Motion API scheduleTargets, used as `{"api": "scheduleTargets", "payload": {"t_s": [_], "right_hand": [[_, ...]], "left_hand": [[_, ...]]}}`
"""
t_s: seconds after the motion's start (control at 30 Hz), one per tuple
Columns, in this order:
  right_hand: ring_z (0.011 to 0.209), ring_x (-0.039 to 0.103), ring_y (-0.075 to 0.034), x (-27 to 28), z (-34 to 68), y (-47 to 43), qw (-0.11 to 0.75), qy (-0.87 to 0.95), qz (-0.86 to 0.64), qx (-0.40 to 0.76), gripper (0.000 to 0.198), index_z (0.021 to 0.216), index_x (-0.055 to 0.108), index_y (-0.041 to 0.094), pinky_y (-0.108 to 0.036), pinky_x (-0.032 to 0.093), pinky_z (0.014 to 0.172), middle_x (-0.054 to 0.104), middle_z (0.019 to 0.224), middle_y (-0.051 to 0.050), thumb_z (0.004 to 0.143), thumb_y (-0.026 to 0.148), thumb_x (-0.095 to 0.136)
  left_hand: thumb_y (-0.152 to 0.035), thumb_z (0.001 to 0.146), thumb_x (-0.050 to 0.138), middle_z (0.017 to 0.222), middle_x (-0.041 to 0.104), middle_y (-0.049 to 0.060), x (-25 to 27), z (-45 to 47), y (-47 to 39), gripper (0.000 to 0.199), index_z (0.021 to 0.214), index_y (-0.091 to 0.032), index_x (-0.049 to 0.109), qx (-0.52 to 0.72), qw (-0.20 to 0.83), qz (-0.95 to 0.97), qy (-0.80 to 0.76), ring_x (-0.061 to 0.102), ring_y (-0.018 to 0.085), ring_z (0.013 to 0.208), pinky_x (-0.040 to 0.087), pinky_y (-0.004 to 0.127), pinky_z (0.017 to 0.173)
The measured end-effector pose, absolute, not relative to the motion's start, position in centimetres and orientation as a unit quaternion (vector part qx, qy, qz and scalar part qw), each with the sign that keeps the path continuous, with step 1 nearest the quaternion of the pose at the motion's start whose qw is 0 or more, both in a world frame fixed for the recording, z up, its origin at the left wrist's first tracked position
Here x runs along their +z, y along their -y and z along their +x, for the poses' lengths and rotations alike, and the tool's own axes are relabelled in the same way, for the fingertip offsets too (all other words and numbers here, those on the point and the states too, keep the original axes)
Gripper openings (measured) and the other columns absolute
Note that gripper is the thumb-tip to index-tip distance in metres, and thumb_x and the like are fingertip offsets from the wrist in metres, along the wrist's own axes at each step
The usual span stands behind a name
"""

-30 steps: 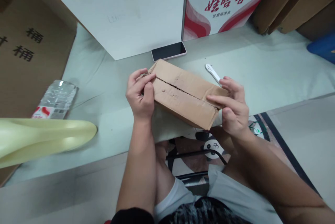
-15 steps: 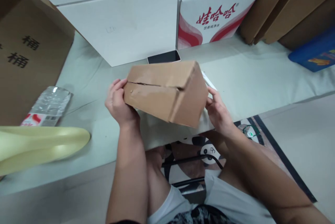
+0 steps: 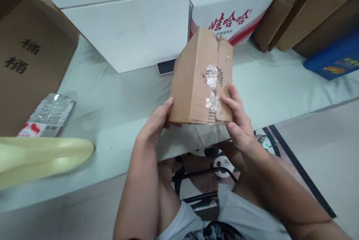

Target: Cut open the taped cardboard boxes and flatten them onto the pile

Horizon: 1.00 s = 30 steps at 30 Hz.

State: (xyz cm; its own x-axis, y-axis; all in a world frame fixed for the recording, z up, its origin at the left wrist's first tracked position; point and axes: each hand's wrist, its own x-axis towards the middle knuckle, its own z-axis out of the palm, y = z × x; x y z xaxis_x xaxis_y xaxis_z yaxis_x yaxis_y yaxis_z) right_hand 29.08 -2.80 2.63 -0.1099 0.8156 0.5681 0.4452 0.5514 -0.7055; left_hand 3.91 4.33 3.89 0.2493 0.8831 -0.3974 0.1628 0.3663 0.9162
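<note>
Between my two hands is a small brown cardboard box (image 3: 183, 86), held tilted over the front part of the cloth-covered table (image 3: 126, 97). Shiny clear tape and torn dark marks run along the seam of the face turned to me. My left hand (image 3: 158, 118) grips the lower left edge, thumb on the side and fingers partly hidden beneath. On the right face and lower corner, my right hand (image 3: 238, 118) presses with its fingers and thumb. Behind the box lies a dark-screened phone (image 3: 166, 67), partly covered by it.
White cartons (image 3: 126, 34) and a red-and-white carton (image 3: 232, 8) stand at the back. Folded brown cardboard (image 3: 294, 11) and a blue package (image 3: 333, 60) are on the right. At left are a large brown carton (image 3: 28, 82), a flattened plastic pack (image 3: 52, 112) and a pale yellow object (image 3: 47, 157).
The box has been turned so its taped seam now faces me and runs upright. My left hand moved right and slightly down to its lower edge; my right hand shifted onto its right face.
</note>
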Motion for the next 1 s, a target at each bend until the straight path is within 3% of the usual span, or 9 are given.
{"api": "scheduleTargets", "payload": {"t_s": [0.1, 0.2, 0.3, 0.4, 0.47, 0.6, 0.73, 0.87, 1.0], "right_hand": [[0.158, 0.030, -0.031, 2.4, 29.5, 2.5, 0.532, 0.685, -0.469, 0.167, 0.051, 0.144, 0.052, 0.036, -0.063, 0.037, 0.123, 0.032, 0.170, -0.003, 0.103, 0.061, 0.037], [0.154, 0.039, -0.031, 2.1, 29.8, 2.2, 0.546, 0.668, -0.472, 0.179, 0.043, 0.126, 0.064, 0.030, -0.062, 0.041, 0.120, 0.042, 0.164, -0.006, 0.103, 0.057, 0.040], [0.148, 0.048, -0.030, 2.5, 29.6, 2.2, 0.521, 0.682, -0.470, 0.207, 0.033, 0.115, 0.071, 0.028, -0.056, 0.047, 0.116, 0.050, 0.158, -0.009, 0.101, 0.051, 0.053], [0.146, 0.049, -0.029, 3.2, 29.2, 2.4, 0.493, 0.704, -0.456, 0.229, 0.031, 0.116, 0.072, 0.029, -0.054, 0.047, 0.116, 0.052, 0.156, -0.008, 0.100, 0.050, 0.057], [0.147, 0.048, -0.028, 3.4, 28.9, 2.5, 0.479, 0.716, -0.447, 0.241, 0.032, 0.117, 0.072, 0.029, -0.053, 0.047, 0.117, 0.052, 0.157, -0.007, 0.100, 0.052, 0.056], [0.148, 0.047, -0.027, 3.5, 28.3, 2.6, 0.486, 0.718, -0.428, 0.255, 0.031, 0.122, 0.071, 0.032, -0.052, 0.045, 0.118, 0.050, 0.158, -0.005, 0.103, 0.047, 0.052], [0.141, 0.053, -0.027, 3.2, 28.6, 2.6, 0.513, 0.684, -0.436, 0.280, 0.032, 0.114, 0.073, 0.032, -0.050, 0.050, 0.113, 0.051, 0.155, -0.003, 0.103, 0.051, 0.049], [0.121, 0.065, -0.025, 1.8, 31.2, 1.7, 0.552, 0.571, -0.549, 0.259, 0.035, 0.120, 0.065, 0.032, -0.044, 0.058, 0.096, 0.064, 0.132, -0.007, 0.101, 0.053, 0.044], [0.100, 0.066, -0.027, 0.1, 34.4, -0.1, 0.405, 0.549, -0.719, 0.132, 0.038, 0.117, 0.067, 0.022, -0.043, 0.055, 0.084, 0.068, 0.116, -0.012, 0.086, 0.040, 0.058]], "left_hand": [[-0.086, 0.074, 0.049, 0.071, 0.072, 0.011, 4.4, 4.0, -4.1, 0.072, 0.081, -0.018, 0.072, 0.133, 0.693, 0.493, -0.509, 0.064, 0.019, 0.053, 0.022, 0.026, 0.043], [-0.075, 0.075, 0.060, 0.078, 0.074, 0.012, 4.1, 3.8, -4.8, 0.059, 0.070, -0.018, 0.069, 0.066, 0.658, 0.562, -0.498, 0.063, 0.018, 0.055, 0.033, 0.027, 0.047], [-0.062, 0.075, 0.068, 0.078, 0.072, 0.011, 3.4, 3.6, -5.8, 0.044, 0.076, -0.018, 0.070, 0.228, 0.497, 0.599, -0.585, 0.065, 0.021, 0.066, 0.048, 0.031, 0.059], [-0.062, 0.082, 0.063, 0.115, 0.073, 0.012, 3.1, 3.8, -6.1, 0.047, 0.107, -0.022, 0.071, 0.515, 0.337, 0.575, -0.539, 0.068, 0.028, 0.109, 0.056, 0.038, 0.084], [-0.063, 0.086, 0.062, 0.138, 0.064, 0.010, 3.2, 4.2, -5.9, 0.050, 0.120, -0.027, 0.069, 0.596, 0.297, 0.599, -0.444, 0.056, 0.030, 0.135, 0.051, 0.044, 0.105], [-0.065, 0.086, 0.065, 0.148, 0.056, 0.008, 3.2, 5.3, -5.3, 0.049, 0.116, -0.028, 0.073, 0.558, 0.265, 0.686, -0.385, 0.046, 0.033, 0.146, 0.032, 0.052, 0.126], [-0.064, 0.092, 0.058, 0.153, 0.051, 0.008, 2.4, 5.4, -5.6, 0.046, 0.117, -0.027, 0.072, 0.530, 0.250, 0.711, -0.388, 0.042, 0.033, 0.149, 0.030, 0.055, 0.128], [-0.061, 0.096, 0.053, 0.155, 0.050, 0.006, 1.7, 4.7, -6.1, 0.043, 0.121, -0.030, 0.070, 0.517, 0.222, 0.728, -0.392, 0.039, 0.033, 0.152, 0.030, 0.058, 0.128], [-0.051, 0.099, 0.054, 0.157, 0.049, 0.003, 2.3, 4.4, -5.7, 0.033, 0.123, -0.033, 0.068, 0.520, 0.197, 0.735, -0.388, 0.039, 0.032, 0.153, 0.028, 0.061, 0.129]]}}
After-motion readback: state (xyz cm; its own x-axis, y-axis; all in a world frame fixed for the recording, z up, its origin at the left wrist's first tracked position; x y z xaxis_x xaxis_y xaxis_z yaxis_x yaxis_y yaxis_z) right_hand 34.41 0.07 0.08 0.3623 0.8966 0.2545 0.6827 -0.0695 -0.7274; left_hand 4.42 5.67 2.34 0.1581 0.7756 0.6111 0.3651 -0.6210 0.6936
